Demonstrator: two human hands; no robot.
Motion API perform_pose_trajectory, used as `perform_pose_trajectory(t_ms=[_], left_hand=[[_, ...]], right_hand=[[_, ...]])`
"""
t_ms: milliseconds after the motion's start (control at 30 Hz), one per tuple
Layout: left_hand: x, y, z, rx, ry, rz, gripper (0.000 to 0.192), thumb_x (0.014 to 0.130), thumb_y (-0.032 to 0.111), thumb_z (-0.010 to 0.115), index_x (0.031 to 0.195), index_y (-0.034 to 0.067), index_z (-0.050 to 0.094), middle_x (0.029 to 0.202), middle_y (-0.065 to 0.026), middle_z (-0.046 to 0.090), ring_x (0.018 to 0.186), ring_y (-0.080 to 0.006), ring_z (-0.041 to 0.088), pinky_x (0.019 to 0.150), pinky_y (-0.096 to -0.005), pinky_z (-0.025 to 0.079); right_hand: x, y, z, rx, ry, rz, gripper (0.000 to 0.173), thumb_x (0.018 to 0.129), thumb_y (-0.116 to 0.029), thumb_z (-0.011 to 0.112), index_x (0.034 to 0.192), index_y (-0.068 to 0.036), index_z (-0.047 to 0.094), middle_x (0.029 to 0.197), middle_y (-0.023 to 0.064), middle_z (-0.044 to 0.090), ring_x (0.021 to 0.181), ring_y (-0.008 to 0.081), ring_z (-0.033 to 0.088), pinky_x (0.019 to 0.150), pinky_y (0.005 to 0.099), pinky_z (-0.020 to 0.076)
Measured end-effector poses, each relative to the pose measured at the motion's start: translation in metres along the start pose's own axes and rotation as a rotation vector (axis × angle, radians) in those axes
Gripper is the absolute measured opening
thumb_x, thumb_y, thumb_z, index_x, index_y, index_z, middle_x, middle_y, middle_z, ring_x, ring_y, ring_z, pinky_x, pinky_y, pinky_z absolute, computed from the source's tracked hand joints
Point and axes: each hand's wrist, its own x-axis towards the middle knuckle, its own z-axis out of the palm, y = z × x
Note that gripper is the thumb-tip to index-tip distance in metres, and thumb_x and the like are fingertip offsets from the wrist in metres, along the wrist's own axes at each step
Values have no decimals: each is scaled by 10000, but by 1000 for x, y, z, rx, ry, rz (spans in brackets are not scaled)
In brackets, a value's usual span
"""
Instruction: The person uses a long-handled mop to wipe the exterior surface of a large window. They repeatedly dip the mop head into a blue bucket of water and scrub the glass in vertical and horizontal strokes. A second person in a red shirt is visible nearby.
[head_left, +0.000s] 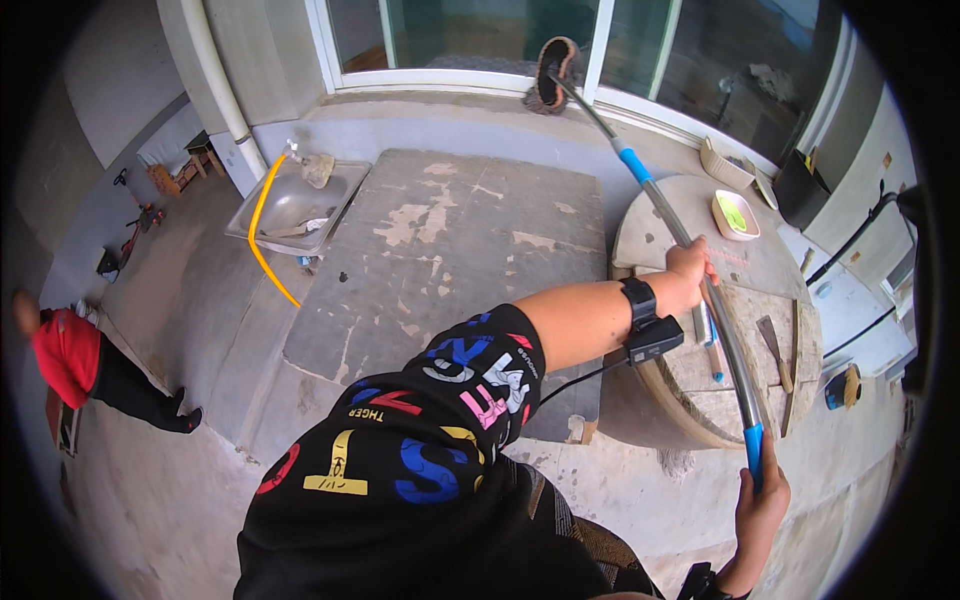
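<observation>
A long metal pole (679, 217) with blue grips runs from the lower right up to the window. My left hand (686, 271) wraps around its middle, above the round table. Lower down, my right hand (763, 499) holds the blue grip (754, 454) at the near end. At the far end, a mop head (553, 75) with a brown fringe is tilted up at the white frame of the sliding window (487, 45), just over the sill. Whether it presses on the glass is hard to tell.
Left of the grey, peeling slab (465, 285), a yellow hose (259, 225) hangs from the tap over a metal sink (289, 206). A scraper (775, 349), brushes and a pink-white basket (735, 215) lie on the round table (652, 202). A person (82, 360) stands at far left.
</observation>
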Motion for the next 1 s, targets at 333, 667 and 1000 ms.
perform_pose_trajectory(t_ms=[333,667,1000], left_hand=[[-5,6,-31,1,-121,-78,223,912,223,555,814,71,424,632,-34,431,497,-165,443,459,-364,440],[6,177,-99,-94,-45,121,224,915,205,544,764,80,436,608,-24,417,508,-161,425,496,-377,438],[24,395,-198,-66,54,413,211,928,188,513,772,73,428,596,-30,398,487,-157,406,470,-366,422]], right_hand=[[-11,5,20,-94,-23,-84,668,692,23,677,1319,-97,482,698,174,549,600,350,540,565,416,431],[78,-93,87,-90,-31,-327,644,697,-52,717,1299,-145,510,675,153,563,575,326,563,538,407,453],[169,-242,185,-40,-34,-621,582,767,-169,672,1318,-175,484,629,128,531,543,307,561,513,409,459]])
